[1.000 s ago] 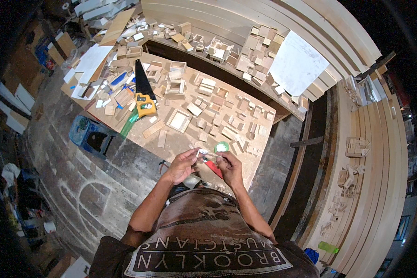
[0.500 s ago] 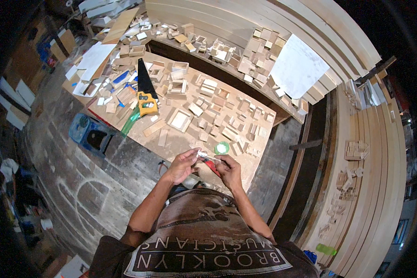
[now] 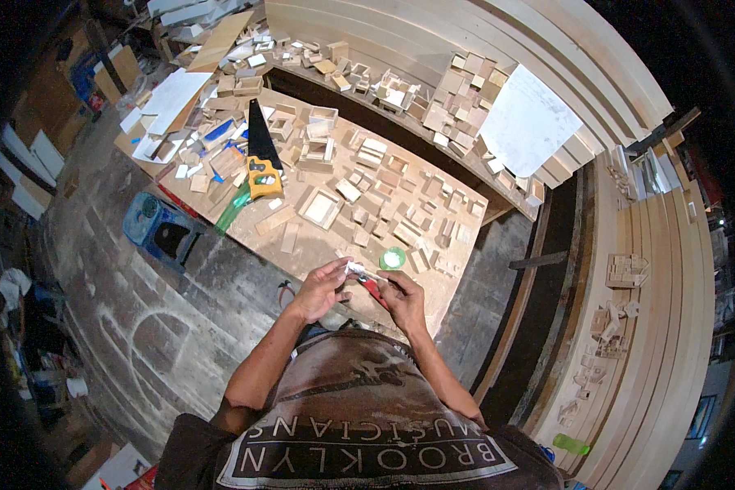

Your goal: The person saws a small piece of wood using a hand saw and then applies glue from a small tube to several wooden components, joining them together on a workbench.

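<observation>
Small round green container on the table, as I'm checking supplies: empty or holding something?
Not empty: white material shows inside the small round green container. How full, I cannot tell.

Cannot make out the shape of the small white piece (image 3: 354, 268) at the fingertips of the left hand (image 3: 320, 294). Cannot see all of the red tool (image 3: 374, 290), partly hidden by the right hand (image 3: 405, 300). Cannot identify the white contents (image 3: 393, 259) of the green container (image 3: 384, 265). Can see the brown T-shirt (image 3: 367, 396) only in part, cropped by the lower edge.

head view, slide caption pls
Left hand pinches a small white piece, right hand a thin stick, at a cluttered workbench.
</observation>
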A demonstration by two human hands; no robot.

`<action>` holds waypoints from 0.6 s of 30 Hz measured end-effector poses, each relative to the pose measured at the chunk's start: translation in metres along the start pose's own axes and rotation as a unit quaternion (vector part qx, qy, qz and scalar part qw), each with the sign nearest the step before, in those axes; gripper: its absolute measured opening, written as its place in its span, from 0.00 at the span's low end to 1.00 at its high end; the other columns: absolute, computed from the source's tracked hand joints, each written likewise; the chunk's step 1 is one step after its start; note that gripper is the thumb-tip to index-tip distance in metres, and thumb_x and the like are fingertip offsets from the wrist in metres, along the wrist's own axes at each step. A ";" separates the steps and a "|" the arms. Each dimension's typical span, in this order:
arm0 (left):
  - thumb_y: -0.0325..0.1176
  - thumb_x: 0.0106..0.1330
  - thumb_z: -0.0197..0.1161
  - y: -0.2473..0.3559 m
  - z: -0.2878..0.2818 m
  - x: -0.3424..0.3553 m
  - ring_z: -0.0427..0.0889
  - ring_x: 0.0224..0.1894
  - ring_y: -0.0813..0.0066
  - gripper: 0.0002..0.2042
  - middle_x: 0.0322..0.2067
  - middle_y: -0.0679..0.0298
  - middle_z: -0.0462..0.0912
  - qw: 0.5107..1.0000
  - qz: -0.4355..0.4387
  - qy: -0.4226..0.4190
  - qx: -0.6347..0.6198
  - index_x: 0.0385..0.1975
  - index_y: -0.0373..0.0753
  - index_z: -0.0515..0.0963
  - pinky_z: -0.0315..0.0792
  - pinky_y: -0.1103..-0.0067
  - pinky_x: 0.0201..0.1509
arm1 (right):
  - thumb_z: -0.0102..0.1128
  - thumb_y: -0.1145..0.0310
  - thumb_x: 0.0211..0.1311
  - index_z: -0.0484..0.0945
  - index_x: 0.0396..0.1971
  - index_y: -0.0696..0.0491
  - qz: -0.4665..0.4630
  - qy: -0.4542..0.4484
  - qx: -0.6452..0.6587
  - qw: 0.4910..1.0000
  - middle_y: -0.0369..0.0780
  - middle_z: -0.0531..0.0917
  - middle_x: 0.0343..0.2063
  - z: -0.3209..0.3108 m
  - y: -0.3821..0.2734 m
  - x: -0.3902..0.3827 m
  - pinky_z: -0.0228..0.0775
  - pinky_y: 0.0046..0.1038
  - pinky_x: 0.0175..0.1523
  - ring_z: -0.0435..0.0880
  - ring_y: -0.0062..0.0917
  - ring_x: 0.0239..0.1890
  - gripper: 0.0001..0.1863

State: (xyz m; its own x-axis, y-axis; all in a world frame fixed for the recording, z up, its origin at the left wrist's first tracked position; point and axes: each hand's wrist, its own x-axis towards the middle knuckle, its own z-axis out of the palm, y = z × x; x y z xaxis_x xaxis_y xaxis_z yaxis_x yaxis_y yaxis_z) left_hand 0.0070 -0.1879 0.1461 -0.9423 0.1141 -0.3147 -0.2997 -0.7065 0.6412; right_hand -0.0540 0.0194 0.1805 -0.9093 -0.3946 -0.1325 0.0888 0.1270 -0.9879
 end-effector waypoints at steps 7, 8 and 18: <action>0.31 0.73 0.57 0.003 0.003 -0.001 0.76 0.54 0.78 0.21 0.58 0.65 0.77 1.000 0.018 -0.004 0.006 0.65 0.41 0.67 0.75 0.73 0.51 | 0.60 0.77 0.64 0.82 0.45 0.60 -0.001 -0.019 -0.031 0.999 0.40 0.83 0.42 -0.001 0.000 0.000 0.77 0.22 0.46 0.82 0.20 0.44 0.11; 0.31 0.72 0.58 0.003 0.004 -0.001 0.76 0.52 0.80 0.22 0.58 0.66 0.77 1.000 0.019 0.006 0.007 0.65 0.41 0.67 0.74 0.74 0.50 | 0.59 0.77 0.64 0.82 0.45 0.60 0.005 -0.013 -0.023 1.000 0.40 0.83 0.42 -0.001 -0.001 0.000 0.77 0.22 0.47 0.82 0.20 0.45 0.11; 0.34 0.69 0.63 -0.003 -0.002 0.008 0.78 0.50 0.81 0.24 0.53 0.68 0.80 0.993 0.007 0.046 0.112 0.64 0.40 0.69 0.74 0.79 0.48 | 0.61 0.75 0.62 0.83 0.44 0.59 -0.091 0.005 -0.120 0.989 0.42 0.85 0.38 -0.004 0.007 0.006 0.76 0.24 0.45 0.83 0.24 0.38 0.11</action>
State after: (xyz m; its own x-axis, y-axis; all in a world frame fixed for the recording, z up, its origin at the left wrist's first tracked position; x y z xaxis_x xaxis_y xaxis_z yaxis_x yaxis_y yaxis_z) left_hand 0.0003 -0.1857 0.1401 -0.9323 0.0345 -0.3602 -0.3221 -0.5325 0.7827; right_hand -0.0600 0.0213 0.1732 -0.9052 -0.4222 0.0478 -0.1750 0.2679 -0.9474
